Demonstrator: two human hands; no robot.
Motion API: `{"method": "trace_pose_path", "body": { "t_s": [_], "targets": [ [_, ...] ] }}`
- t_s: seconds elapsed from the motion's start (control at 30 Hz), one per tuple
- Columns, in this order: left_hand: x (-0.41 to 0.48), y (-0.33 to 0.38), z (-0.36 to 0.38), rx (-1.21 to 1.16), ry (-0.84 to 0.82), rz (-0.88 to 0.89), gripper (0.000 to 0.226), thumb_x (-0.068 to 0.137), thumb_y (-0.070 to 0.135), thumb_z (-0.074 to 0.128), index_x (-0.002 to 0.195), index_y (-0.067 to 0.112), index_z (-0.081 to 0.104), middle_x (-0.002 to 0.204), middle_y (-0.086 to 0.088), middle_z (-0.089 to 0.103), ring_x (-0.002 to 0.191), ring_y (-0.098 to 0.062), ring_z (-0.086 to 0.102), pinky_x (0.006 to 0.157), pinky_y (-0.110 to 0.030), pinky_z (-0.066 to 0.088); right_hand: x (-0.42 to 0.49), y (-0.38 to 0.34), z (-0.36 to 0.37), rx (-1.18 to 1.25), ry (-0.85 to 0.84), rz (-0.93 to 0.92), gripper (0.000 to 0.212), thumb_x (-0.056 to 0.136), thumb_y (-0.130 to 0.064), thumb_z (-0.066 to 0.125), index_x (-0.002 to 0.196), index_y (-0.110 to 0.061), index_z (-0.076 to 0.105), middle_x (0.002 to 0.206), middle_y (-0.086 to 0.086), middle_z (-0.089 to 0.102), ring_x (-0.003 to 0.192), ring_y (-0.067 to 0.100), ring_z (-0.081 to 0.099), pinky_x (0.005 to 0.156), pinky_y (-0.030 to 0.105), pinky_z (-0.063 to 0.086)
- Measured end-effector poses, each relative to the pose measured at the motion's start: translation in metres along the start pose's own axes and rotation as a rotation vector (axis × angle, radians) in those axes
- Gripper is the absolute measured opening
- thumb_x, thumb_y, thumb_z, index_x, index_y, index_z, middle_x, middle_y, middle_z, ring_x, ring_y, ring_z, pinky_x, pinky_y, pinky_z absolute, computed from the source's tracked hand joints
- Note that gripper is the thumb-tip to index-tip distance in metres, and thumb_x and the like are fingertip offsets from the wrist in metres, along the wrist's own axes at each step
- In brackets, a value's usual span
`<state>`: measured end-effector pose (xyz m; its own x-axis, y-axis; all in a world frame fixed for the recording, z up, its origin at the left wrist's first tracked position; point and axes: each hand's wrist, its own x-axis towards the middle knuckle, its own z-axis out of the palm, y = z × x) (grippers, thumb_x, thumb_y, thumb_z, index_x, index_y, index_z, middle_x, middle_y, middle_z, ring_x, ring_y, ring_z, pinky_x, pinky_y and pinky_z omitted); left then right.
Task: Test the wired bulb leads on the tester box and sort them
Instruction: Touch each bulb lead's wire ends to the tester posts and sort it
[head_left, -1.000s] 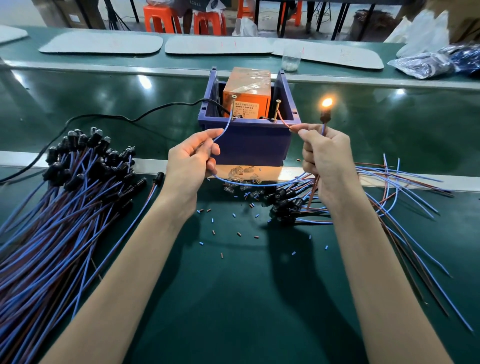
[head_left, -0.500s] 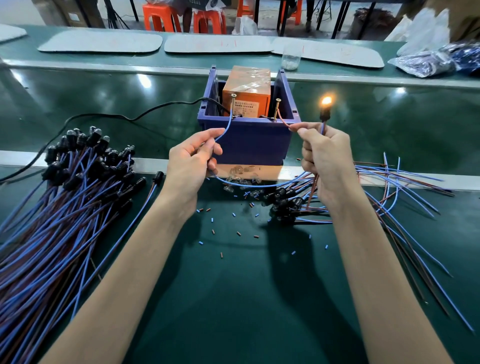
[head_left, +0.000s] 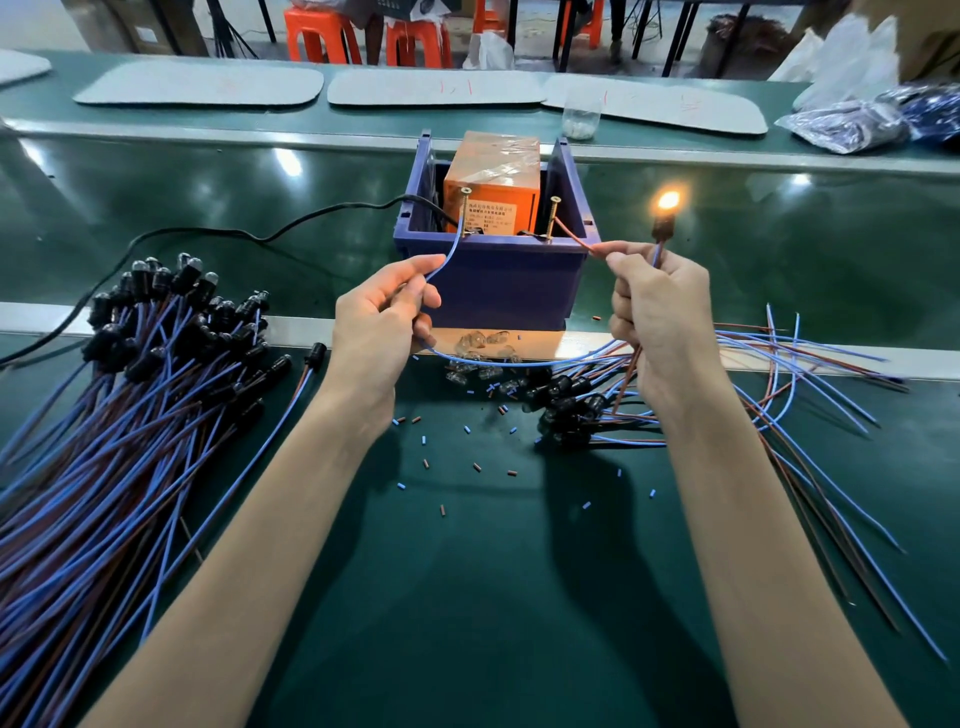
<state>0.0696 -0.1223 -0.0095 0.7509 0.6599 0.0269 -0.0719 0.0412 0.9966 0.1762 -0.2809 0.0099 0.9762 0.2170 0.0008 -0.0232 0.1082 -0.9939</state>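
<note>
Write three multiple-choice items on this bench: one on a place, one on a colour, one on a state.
1. Where does the larger pile of leads lie?
A. behind the tester box
B. on the person's left
C. on the person's right

2. What colour is the wire that the left hand pinches?
A. yellow
B. white
C. blue

3. The bulb on the held lead in the right hand is:
A. lit
B. dark
C. shattered

Key: 1 B, the big heap spreads out left of the left arm. 2 C, a blue wire runs from its fingers up to the tester box. 3 A, it glows orange.
</note>
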Motion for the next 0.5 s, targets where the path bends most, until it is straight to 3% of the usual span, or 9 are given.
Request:
{"method": "trace_pose_path", "body": {
  "t_s": [0.5],
  "targets": [
    [-0.0002,0.0001,0.0001,-0.012,-0.005,0.004,0.034,0.100,0.005,0.042,0.096,0.026,0.068,0.069,0.009,0.052,0.048,-0.002,0.041,0.052,-0.015,0.043,0.0023,0.0028,-0.0009,-0.004,-0.008,0.001,0.026,0.094,-0.004,0.047,0.079,-0.016,0.065,0.042,-0.016,0.031,0.036,0.002,0.024,0.035,0.014,0.023]
  ]
}}
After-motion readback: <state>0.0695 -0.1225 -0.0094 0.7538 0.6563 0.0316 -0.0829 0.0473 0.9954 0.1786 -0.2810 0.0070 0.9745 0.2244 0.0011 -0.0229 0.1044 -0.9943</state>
